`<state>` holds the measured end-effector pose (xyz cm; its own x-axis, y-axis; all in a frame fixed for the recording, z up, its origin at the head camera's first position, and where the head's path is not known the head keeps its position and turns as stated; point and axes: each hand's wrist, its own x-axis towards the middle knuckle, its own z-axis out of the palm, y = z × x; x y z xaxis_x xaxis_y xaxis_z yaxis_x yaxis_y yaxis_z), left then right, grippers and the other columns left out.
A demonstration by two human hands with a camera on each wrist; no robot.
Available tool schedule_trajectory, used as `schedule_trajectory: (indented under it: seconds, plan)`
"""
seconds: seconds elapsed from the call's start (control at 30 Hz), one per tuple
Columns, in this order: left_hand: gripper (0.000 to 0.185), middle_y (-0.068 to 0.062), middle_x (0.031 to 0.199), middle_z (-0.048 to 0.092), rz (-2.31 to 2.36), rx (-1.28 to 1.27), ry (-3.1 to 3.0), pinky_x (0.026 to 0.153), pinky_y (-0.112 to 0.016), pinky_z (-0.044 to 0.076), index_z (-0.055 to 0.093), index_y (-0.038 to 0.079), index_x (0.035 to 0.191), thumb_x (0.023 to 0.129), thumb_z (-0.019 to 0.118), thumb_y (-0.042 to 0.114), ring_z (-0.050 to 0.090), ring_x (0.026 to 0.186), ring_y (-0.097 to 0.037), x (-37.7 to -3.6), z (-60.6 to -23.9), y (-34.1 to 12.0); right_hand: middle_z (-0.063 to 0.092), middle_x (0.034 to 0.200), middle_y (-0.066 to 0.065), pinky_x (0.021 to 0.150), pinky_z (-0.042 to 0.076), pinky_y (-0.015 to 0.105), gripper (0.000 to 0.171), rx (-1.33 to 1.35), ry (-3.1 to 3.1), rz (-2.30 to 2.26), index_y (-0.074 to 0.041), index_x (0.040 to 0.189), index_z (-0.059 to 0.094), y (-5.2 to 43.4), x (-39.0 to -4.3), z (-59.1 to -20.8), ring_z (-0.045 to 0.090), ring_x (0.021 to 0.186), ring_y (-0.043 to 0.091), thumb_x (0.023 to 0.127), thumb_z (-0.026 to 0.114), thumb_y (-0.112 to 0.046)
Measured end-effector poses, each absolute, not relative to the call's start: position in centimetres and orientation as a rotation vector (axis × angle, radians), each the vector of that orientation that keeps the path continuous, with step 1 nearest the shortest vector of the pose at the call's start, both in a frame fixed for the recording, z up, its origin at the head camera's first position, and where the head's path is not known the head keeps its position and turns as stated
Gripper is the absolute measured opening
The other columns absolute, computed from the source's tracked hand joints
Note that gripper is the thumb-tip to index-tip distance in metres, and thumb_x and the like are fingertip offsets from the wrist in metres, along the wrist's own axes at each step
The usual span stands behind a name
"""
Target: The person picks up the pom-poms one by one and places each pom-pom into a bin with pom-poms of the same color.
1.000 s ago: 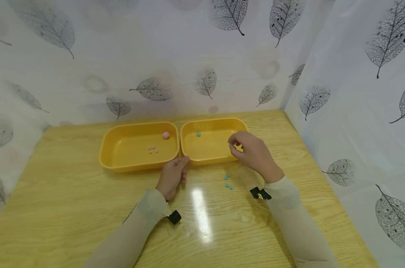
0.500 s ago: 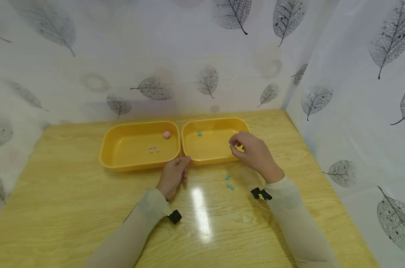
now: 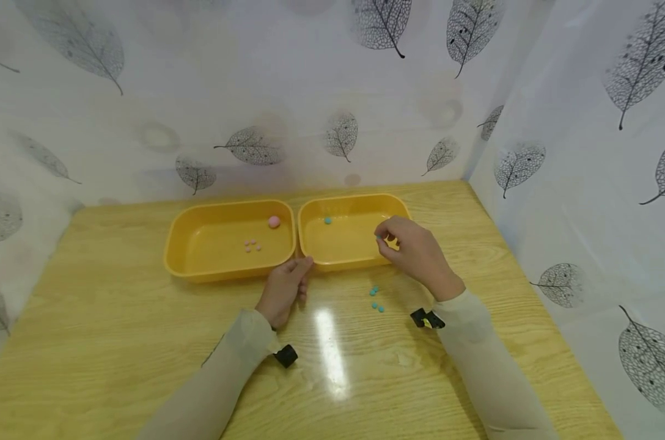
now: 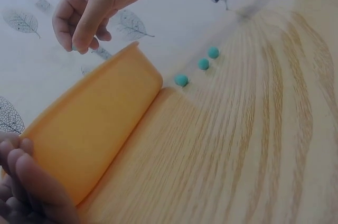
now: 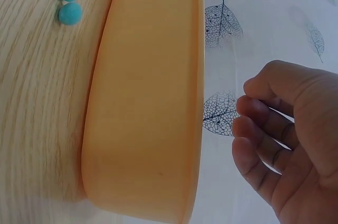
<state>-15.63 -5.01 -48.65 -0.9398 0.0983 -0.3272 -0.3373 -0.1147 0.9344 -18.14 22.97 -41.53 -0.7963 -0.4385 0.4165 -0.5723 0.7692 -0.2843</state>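
A pale wooden table (image 3: 118,342) fills the scene, hemmed by white walls (image 3: 228,85) printed with grey leaves. Two yellow rounded-rectangle trays sit side by side at its far edge, touching, each with its long axis running left to right across the table. The left tray (image 3: 178,256) holds a pink ball (image 3: 274,222) near its far right corner and a small cluster of pink beads (image 3: 252,245) on its floor. The right tray (image 3: 316,264), glossy and smooth-walled, holds one teal bead (image 3: 327,220) near its far left corner.

The person's right hand (image 3: 415,250) hangs over the right tray's right half, wrist toward the viewer, fingers curled and thumb meeting forefinger in a pinch; a speck of teal (image 3: 377,236) shows at the fingertips, too small to identify with certainty. The right wrist view shows those fingers bunched together above the tray wall. The left hand (image 3: 283,287) lies on the table, its fingers relaxed and resting against the near wall where the two trays meet, gripping nothing.

Three loose teal beads (image 3: 374,298) lie on the bare wood just in front of the right tray, between the two hands, strung in a short line.
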Motion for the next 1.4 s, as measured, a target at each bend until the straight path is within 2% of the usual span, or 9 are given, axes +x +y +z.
schedule_trajectory:
  seconds: [0.43,0.63,1.03,1.27,1.33,1.4]
  plan:
    - [0.04,0.002,0.068,0.048,2.143,-0.23,1.851,0.051,-0.023,0.043,0.068,0.002,0.105,0.101,0.068,0.041,0.045,0.055,-0.01,-15.7,-49.1,-5.1,0.071,0.1,0.004,0.072,0.056,0.035,0.007,0.775,-2.647,0.629,-0.009,0.104,0.07,22.6,-18.4,-41.8,0.065,0.084,0.02,0.097,0.07,-0.011]
    - [0.038,0.002,0.068,0.048,2.152,-0.224,1.851,0.051,-0.023,0.043,0.07,0.003,0.107,0.101,0.068,0.04,0.045,0.055,-0.01,-15.7,-49.1,-5.0,0.07,0.1,0.005,0.073,0.055,0.035,0.008,0.735,-2.659,0.68,-0.008,0.104,0.071,22.4,-19.3,-41.5,0.063,0.084,0.02,0.097,0.069,-0.009]
    - [0.041,0.002,0.069,0.048,2.156,-0.211,1.846,0.051,-0.023,0.042,0.068,0.0,0.106,0.1,0.069,0.041,0.044,0.055,-0.009,-15.7,-49.1,-5.3,0.07,0.096,0.002,0.082,0.053,0.04,0.008,0.786,-2.918,0.567,-0.013,0.1,0.071,20.2,-24.1,-37.3,0.063,0.088,0.021,0.1,0.063,-0.016]
    - [0.04,0.002,0.068,0.048,2.153,-0.213,1.849,0.051,-0.023,0.042,0.069,0.003,0.104,0.1,0.069,0.042,0.044,0.055,-0.009,-15.7,-49.3,-5.3,0.071,0.103,0.006,0.087,0.052,0.04,0.014,0.919,-3.186,0.426,-0.008,0.104,0.073,18.4,-28.2,-36.9,0.061,0.092,0.023,0.097,0.061,-0.004]
    - [0.039,0.002,0.069,0.048,2.154,-0.212,1.846,0.051,-0.023,0.042,0.069,0.003,0.104,0.1,0.069,0.042,0.044,0.055,-0.009,-15.7,-49.3,-5.2,0.068,0.101,0.005,0.085,0.05,0.037,0.014,0.928,-3.256,0.367,-0.008,0.102,0.072,17.9,-29.3,-37.2,0.058,0.089,0.021,0.094,0.061,-0.002]
    - [0.039,0.002,0.069,0.048,2.152,-0.209,1.849,0.051,-0.023,0.042,0.069,0.003,0.104,0.1,0.069,0.042,0.044,0.055,-0.009,-15.7,-49.4,-5.2,0.062,0.091,0.004,0.077,0.045,0.035,0.012,0.938,-3.319,0.291,-0.008,0.093,0.067,17.3,-30.2,-37.5,0.05,0.081,0.019,0.092,0.059,0.001]
